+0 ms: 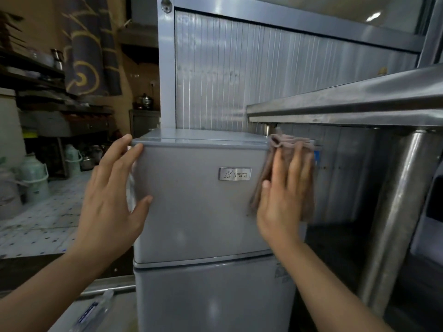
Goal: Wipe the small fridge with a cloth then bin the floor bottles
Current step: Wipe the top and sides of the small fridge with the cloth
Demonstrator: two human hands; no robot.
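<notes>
At the fridge's top-right edge, your right hand [282, 188] presses a brown cloth [291, 149] flat, fingers straight, cloth draped round the corner. Left hand [112, 195] is spread wide on the small fridge's [199, 212] upper-left edge, thumb on the door front. Clear bottle [96, 310] lies near, bottom left. Steel table [359, 104] stands right.

Dim indoor light; ceiling lamp glare top right, soft focus, wide-angle bending at edges, w/ slight blur.
</notes>
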